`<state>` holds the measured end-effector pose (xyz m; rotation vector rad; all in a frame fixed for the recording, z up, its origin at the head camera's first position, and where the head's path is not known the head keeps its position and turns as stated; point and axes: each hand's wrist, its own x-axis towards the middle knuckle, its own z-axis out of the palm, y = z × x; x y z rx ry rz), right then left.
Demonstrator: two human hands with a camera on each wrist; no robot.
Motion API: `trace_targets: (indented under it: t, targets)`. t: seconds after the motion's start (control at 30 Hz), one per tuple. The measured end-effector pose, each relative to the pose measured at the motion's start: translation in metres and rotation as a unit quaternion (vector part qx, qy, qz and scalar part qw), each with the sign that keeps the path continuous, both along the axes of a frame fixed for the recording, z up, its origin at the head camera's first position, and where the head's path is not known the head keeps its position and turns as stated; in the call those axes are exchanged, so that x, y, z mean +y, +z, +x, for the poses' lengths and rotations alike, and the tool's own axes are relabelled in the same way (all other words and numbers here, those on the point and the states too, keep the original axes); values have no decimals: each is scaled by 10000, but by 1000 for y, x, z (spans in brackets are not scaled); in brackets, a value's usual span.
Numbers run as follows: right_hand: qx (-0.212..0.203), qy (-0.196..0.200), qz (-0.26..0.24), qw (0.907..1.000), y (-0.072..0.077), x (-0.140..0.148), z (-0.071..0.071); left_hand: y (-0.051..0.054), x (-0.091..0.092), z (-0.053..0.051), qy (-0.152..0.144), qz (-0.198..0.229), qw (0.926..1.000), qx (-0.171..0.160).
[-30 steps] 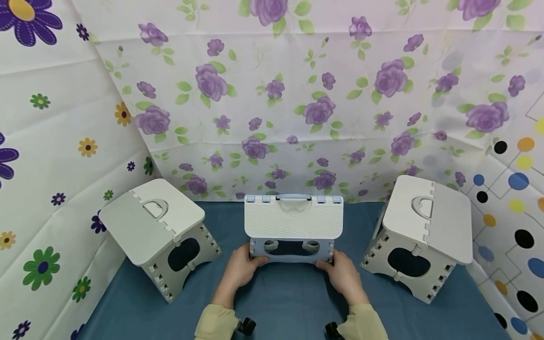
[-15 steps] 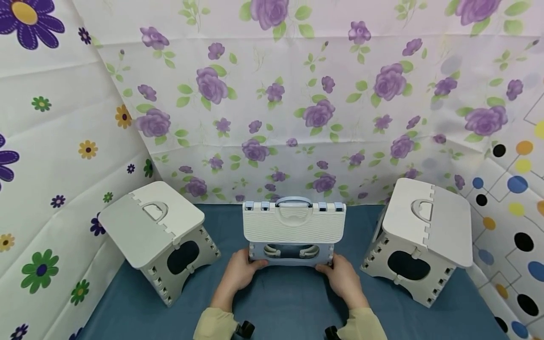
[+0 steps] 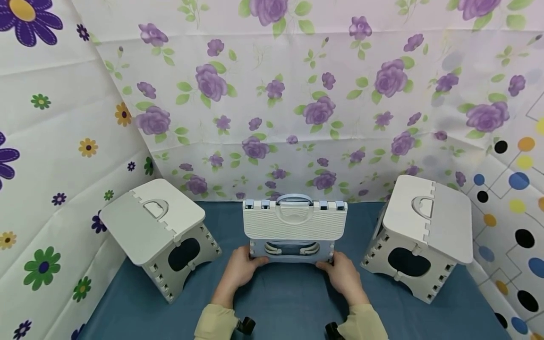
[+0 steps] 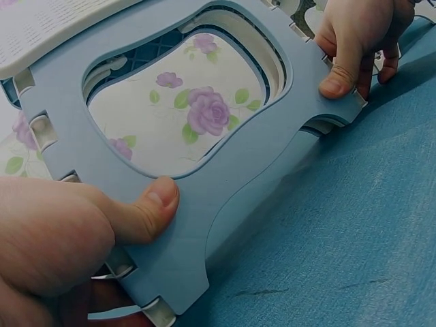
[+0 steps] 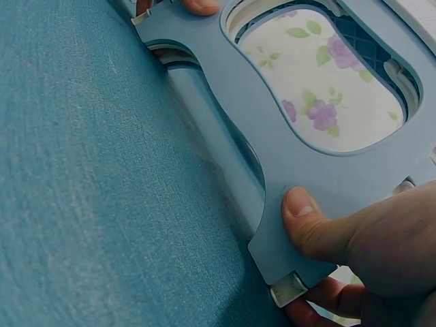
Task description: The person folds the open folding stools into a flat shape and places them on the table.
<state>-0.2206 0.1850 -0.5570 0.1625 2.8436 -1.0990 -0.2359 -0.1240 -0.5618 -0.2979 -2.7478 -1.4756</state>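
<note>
A blue and white folding stool (image 3: 293,229), partly folded, stands in the middle of the head view. Its white textured top panel slopes toward me, and a blue carry handle (image 3: 294,197) rises at the far edge. My left hand (image 3: 240,270) grips the left leg edge, thumb (image 4: 153,208) on the blue front panel (image 4: 180,238) and fingers behind. My right hand (image 3: 342,274) holds the right leg edge likewise, its thumb (image 5: 306,221) pressed on the panel. Through the oval cutout, both wrist views show floral cloth. The fingers' far parts are hidden.
Two white folding stools stand unfolded, one at the left (image 3: 153,222) and one at the right (image 3: 427,226). A blue cloth (image 3: 293,307) covers the surface. Floral sheets (image 3: 293,113) hang behind and at the left; a dotted sheet (image 3: 510,212) hangs at the right.
The stool's blue handle has risen above the white panel's far edge, and that edge sits slightly lower. The parts seen through the cutout have shifted. Both hands keep their grip in place.
</note>
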Motion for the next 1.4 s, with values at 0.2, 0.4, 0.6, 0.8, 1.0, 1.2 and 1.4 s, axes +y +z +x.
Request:
trace_targets:
  t: [0.2,0.4,0.6,0.8,1.0,1.2,1.4]
  targets:
    - [-15,-9,-29,10000,2,1,0,1,1,0,30,19,10000,-61]
    - [17,44,-245,9997,1,4,0,2,2,0,89,-34,9999,-43]
    - [-21,-52,-940,9956,-1,15,0,3,-3,0,329,-33,9994,-107]
    - [-182,-384,-1425,9889,3,23,0,2,-8,-1,607,69,9981,-126]
    - [-35,9,-1294,9916,5,24,-2,1,-10,0,581,136,9982,113]
    - [-9,166,-1239,9922,4,21,-1,2,-12,1,253,235,9994,76]
    - [70,136,-1247,9921,7,21,-2,5,-12,-3,185,313,9993,85]
